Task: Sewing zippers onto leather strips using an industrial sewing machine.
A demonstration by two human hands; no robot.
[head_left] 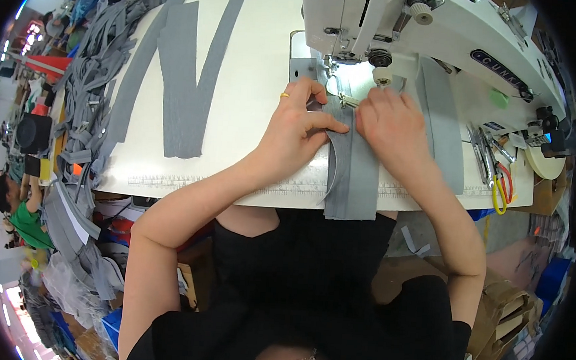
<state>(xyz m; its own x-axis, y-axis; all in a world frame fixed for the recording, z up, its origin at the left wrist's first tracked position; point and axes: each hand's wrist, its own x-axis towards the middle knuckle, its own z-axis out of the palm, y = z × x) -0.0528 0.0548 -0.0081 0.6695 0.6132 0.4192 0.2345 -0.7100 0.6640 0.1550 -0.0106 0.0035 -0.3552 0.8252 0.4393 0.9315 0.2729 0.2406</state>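
Observation:
My left hand (298,124) pinches the edge of a grey fabric strip (352,184) lying lengthwise below the needle area of a white sewing machine (442,28). My right hand (390,123) rests on the same strip with curled fingers gripping it, just right of the presser foot (336,77) and a small metal guide (349,100). The strip hangs over the table's front edge, and its left side is slightly lifted. The fingertips of both hands are partly hidden in the fabric.
Cut grey pieces (182,81) lie left on the white table (242,58), beside heaped strips (97,69). Another piece (443,123) lies right, near scissors and metal tools (498,186). A printed ruler (156,181) runs along the front edge. A co-worker in green (28,220) is far left.

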